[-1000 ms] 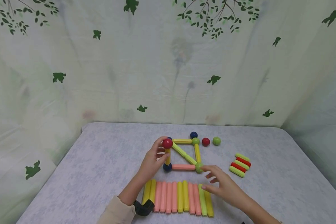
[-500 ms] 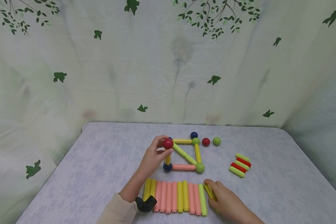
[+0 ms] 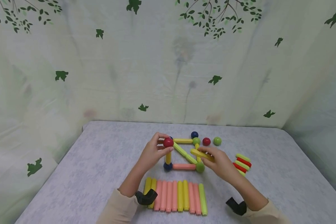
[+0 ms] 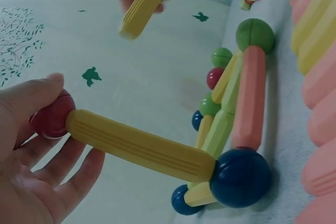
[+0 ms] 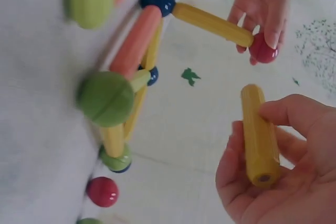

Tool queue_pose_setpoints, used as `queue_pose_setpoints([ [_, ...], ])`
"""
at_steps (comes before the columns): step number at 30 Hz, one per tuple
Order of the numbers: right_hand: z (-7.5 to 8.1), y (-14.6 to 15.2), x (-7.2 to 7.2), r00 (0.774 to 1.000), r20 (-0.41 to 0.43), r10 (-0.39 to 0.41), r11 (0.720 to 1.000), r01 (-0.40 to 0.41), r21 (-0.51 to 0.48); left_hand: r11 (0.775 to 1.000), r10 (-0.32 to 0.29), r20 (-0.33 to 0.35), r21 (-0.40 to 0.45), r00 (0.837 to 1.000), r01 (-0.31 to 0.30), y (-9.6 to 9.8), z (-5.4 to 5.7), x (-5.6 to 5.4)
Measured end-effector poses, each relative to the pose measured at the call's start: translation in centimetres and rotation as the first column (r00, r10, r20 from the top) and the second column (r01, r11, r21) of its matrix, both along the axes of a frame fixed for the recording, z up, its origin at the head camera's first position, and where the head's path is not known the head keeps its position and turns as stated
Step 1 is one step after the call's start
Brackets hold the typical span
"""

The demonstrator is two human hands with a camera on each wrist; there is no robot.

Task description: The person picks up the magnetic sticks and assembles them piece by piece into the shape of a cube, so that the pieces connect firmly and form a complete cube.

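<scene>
My left hand (image 3: 152,155) pinches a red ball (image 3: 168,142) that tops a yellow stick (image 4: 142,145) standing up from a dark blue ball (image 4: 240,178). That corner belongs to a flat frame of sticks and balls, with a pink stick (image 3: 184,167) along its near side. A light green diagonal (image 3: 182,151) crosses it, ending at a green ball (image 3: 200,167). Above the frame's right side, my right hand (image 3: 219,163) holds a second yellow stick (image 5: 259,135) between thumb and fingers, its free end pointing toward the red ball and apart from it.
Nearer the body lies a row of pink, yellow and light green sticks (image 3: 172,197). Short red and green sticks (image 3: 243,161) lie at the right, partly behind the right forearm. Beyond the frame sit a blue ball (image 3: 194,134), a red ball (image 3: 206,141) and a green ball (image 3: 217,141).
My right hand went down to the row's right end, took the yellow stick there and lifted it up and forward over the frame. The left hand stays at the red ball.
</scene>
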State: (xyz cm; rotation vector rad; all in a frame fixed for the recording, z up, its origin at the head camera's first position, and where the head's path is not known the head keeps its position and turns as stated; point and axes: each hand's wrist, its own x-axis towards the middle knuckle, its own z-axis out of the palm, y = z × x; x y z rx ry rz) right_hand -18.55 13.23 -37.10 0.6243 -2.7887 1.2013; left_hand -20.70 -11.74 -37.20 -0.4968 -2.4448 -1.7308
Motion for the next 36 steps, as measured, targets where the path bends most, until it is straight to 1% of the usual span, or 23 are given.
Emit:
queue_pose_setpoints([
  [2, 0.6, -0.6, -0.9, 0.999, -0.036, 0.038, 0.999, -0.039, -0.036, 1.0, -0.011, -0.001, -0.008, 1.0, 0.011, 0.0, 0.1, -0.1],
  [4, 1.1, -1.2, -1.7, 0.996, -0.053, 0.076, 0.994, -0.08, -0.073, 1.0, -0.02, 0.0, -0.015, 1.0, 0.02, 0.0, 0.1, -0.3],
  [8, 1.8, -2.2, -2.7, 0.989, -0.068, 0.129, 0.985, -0.136, -0.109, 0.999, -0.038, 0.017, -0.028, 0.999, 0.038, 0.2, 0.1, -0.4],
  [12, 2.0, -2.8, -3.1, 0.983, -0.074, 0.17, 0.978, -0.178, -0.11, 0.998, -0.054, 0.008, -0.042, 0.998, 0.055, 0.3, 0.2, -0.4],
  [15, 1.9, -2.9, -3.1, 0.979, -0.082, 0.187, 0.974, -0.196, -0.115, 0.995, -0.09, -0.005, -0.045, 0.996, 0.089, 0.3, 0.2, -0.4],
  [17, 1.9, -2.9, -3.1, 0.975, -0.09, 0.201, 0.969, -0.211, -0.126, 0.991, -0.127, -0.018, -0.051, 0.992, 0.126, 0.4, 0.1, -0.5],
  [19, 1.8, -2.9, -3.1, 0.971, -0.099, 0.219, 0.964, -0.231, -0.133, 0.986, -0.154, -0.016, -0.061, 0.988, 0.152, 0.6, 0.0, -0.6],
  [22, 1.6, -2.6, -3.3, 0.967, -0.097, 0.237, 0.958, -0.249, -0.14, 0.985, -0.159, -0.024, -0.078, 0.987, 0.157, 0.8, -0.2, -0.7],
  [24, 1.4, -2.1, -3.6, 0.966, -0.073, 0.247, 0.953, -0.255, -0.162, 0.987, -0.138, -0.023, -0.083, 0.99, 0.136, 0.9, -0.3, -0.6],
  [26, 1.3, -1.2, -3.9, 0.969, -0.038, 0.245, 0.947, -0.248, -0.203, 0.99, -0.116, -0.032, -0.083, 0.993, 0.113, 0.9, -0.3, -0.6],
  [28, 1.1, 0.0, -4.4, 0.974, -0.008, 0.226, 0.94, -0.22, -0.262, 0.992, -0.1, -0.036, -0.084, 0.994, 0.096, 0.9, -0.4, -0.6],
  [30, 0.9, 1.4, -5.2, 0.985, 0.005, 0.174, 0.944, -0.166, -0.286, 0.993, -0.09, -0.038, -0.081, 0.995, 0.087, 0.9, -0.5, -0.6],
  [33, 0.0, 3.4, -6.8, 0.998, 0.005, 0.065, 0.965, -0.061, -0.257, 0.994, -0.08, -0.036, -0.076, 0.996, 0.077, 0.9, -0.6, -0.6],
  [36, -1.4, 5.1, -8.5, 0.998, 0.042, -0.036, 0.986, 0.042, -0.161, 0.995, -0.071, -0.043, -0.069, 0.997, 0.068, 1.0, -0.8, -0.6],
])
